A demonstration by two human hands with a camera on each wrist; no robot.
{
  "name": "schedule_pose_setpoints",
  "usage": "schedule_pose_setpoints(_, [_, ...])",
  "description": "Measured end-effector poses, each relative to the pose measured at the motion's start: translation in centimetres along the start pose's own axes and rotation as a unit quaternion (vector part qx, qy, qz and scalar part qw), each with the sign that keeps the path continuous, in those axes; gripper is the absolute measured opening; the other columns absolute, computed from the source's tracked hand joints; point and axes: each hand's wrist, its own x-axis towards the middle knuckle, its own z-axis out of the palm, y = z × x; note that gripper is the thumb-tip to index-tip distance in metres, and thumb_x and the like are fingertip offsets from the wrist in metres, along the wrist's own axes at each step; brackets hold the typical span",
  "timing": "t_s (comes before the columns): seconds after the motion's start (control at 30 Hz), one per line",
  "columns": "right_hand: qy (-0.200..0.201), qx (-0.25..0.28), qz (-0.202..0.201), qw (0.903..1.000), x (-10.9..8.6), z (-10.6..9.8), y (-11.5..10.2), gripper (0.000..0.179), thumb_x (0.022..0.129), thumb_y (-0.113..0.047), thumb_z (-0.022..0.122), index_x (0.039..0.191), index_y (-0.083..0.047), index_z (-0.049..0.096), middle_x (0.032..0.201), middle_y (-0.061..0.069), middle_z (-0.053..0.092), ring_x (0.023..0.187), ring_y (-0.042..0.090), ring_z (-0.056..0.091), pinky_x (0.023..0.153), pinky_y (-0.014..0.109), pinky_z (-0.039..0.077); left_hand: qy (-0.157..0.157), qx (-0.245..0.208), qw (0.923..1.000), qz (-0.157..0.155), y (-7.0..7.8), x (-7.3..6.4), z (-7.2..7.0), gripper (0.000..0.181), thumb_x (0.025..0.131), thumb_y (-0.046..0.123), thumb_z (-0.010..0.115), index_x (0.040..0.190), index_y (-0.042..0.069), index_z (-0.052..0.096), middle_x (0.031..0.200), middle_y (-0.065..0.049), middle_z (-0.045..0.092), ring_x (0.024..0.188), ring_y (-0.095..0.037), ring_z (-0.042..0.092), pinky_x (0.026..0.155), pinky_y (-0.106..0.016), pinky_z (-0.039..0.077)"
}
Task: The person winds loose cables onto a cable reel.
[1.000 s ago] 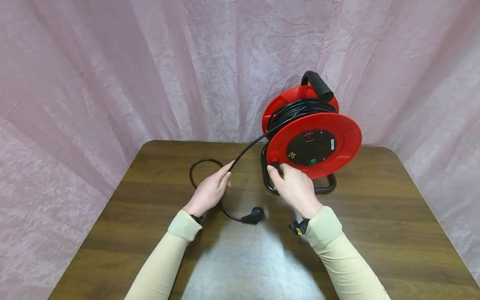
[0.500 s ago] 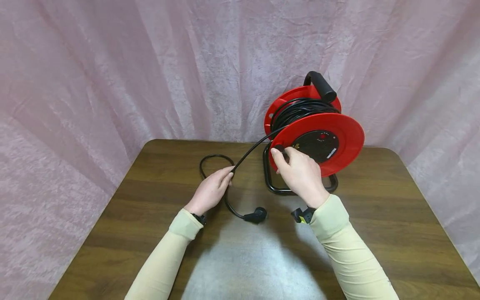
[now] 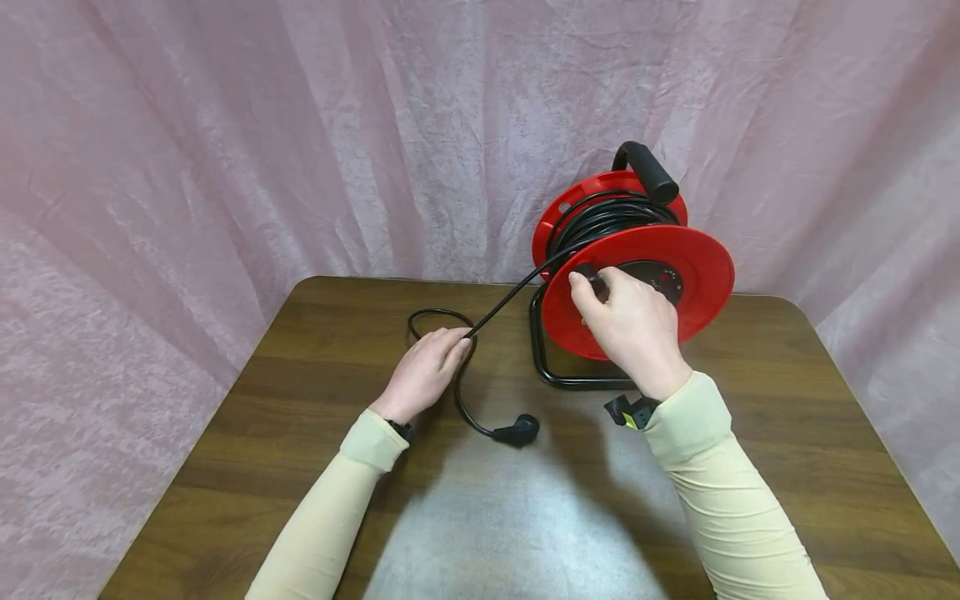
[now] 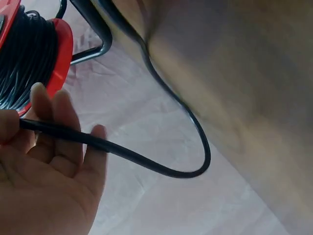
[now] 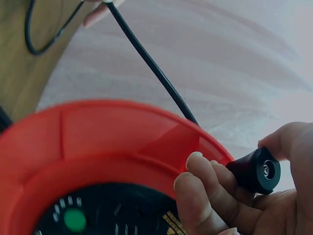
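A red cable reel (image 3: pixel 564 310) wound with black cable stands on a black tubular frame (image 3: pixel 542 354) at the table's back right. My right hand (image 3: pixel 633 321) grips the small black crank knob (image 3: pixel 591 279) on the reel's front disc; the right wrist view shows thumb and fingers around that knob (image 5: pixel 254 170). My left hand (image 3: pixel 426 371) pinches the black cable (image 3: pixel 510 296) left of the reel, where it runs taut up to the drum. In the left wrist view the cable (image 4: pixel 132 155) crosses the fingers and loops away. Its loose end lies on the table with a black plug (image 3: pixel 517 431).
The wooden table (image 3: pixel 300 467) has a pink curtain (image 3: pixel 300 150) behind it and at both sides. A thick black carrying handle (image 3: pixel 648 173) tops the reel. A loop of cable (image 3: pixel 438 312) lies beyond my left hand.
My right hand has carried the crank knob up and rightward, turning the front disc clockwise. The loose cable loop and plug have shifted slightly right. My left hand has barely moved.
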Motion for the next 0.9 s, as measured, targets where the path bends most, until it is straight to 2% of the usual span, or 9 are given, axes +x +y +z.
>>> schedule_pose_setpoints(0.23, [0.022, -0.012, 0.016, 0.9996, 0.4, -2.3, 0.6, 0.052, 0.103, -0.057, 0.038, 0.079, -0.014, 0.057, 0.068, 0.006, 0.059, 0.069, 0.028, 0.059, 0.058, 0.044, 0.041, -0.002, 0.039, 0.9991, 0.013, 0.6, 1.4, -0.8, 0.036, 0.111, 0.027, 0.047, 0.139, 0.01, 0.063, 0.124, -0.007, 0.068, 0.117, -0.026, 0.061, 0.106, -0.044, 0.044])
schedule_pose_setpoints(0.37, [0.029, -0.009, 0.023, 0.9993, 0.6, -3.3, 1.3, 0.053, 0.103, -0.057, 0.036, 0.081, -0.014, 0.058, 0.069, 0.004, 0.063, 0.069, 0.028, 0.061, 0.059, 0.045, 0.041, 0.004, 0.061, 0.998, 0.014, 0.7, 2.3, -1.4, 0.036, 0.111, 0.029, 0.049, 0.137, 0.011, 0.064, 0.12, -0.007, 0.069, 0.112, -0.027, 0.062, 0.099, -0.044, 0.047])
schedule_pose_setpoints(0.43, [0.03, -0.01, 0.028, 0.9991, 0.7, -3.8, 1.8, 0.053, 0.103, -0.057, 0.034, 0.084, -0.014, 0.06, 0.071, 0.003, 0.067, 0.072, 0.028, 0.063, 0.062, 0.046, 0.043, 0.009, 0.077, 0.9968, 0.018, 0.6, 2.7, -1.6, 0.034, 0.11, 0.028, 0.05, 0.135, 0.012, 0.066, 0.118, -0.006, 0.069, 0.109, -0.027, 0.062, 0.094, -0.044, 0.049])
schedule_pose_setpoints(0.6, [0.031, -0.003, 0.052, 0.9982, 0.8, -5.0, 3.1, 0.055, 0.103, -0.057, 0.033, 0.094, -0.013, 0.063, 0.077, 0.003, 0.072, 0.081, 0.029, 0.065, 0.07, 0.05, 0.044, 0.018, 0.116, 0.9927, 0.027, -0.3, 3.6, -2.0, 0.029, 0.109, 0.026, 0.053, 0.13, 0.011, 0.067, 0.115, -0.006, 0.07, 0.107, -0.029, 0.062, 0.091, -0.046, 0.049])
schedule_pose_setpoints(0.7, [0.036, -0.004, 0.07, 0.9969, 0.8, -5.5, 4.1, 0.056, 0.102, -0.058, 0.031, 0.097, -0.012, 0.063, 0.078, 0.005, 0.072, 0.084, 0.032, 0.065, 0.072, 0.049, 0.042, 0.013, 0.126, 0.9918, 0.017, -1.2, 3.8, -2.2, 0.027, 0.108, 0.023, 0.055, 0.13, 0.011, 0.067, 0.114, -0.007, 0.069, 0.107, -0.03, 0.062, 0.09, -0.048, 0.05])
schedule_pose_setpoints(0.9, [0.032, -0.017, 0.1, 0.9943, 0.6, -6.3, 6.5, 0.056, 0.102, -0.055, 0.028, 0.101, -0.01, 0.062, 0.083, 0.007, 0.074, 0.088, 0.037, 0.063, 0.07, 0.05, 0.041, -0.001, 0.114, 0.9927, -0.037, -3.0, 3.3, -2.2, 0.026, 0.11, 0.02, 0.05, 0.129, 0.011, 0.065, 0.11, -0.008, 0.067, 0.105, -0.03, 0.06, 0.082, -0.045, 0.052])
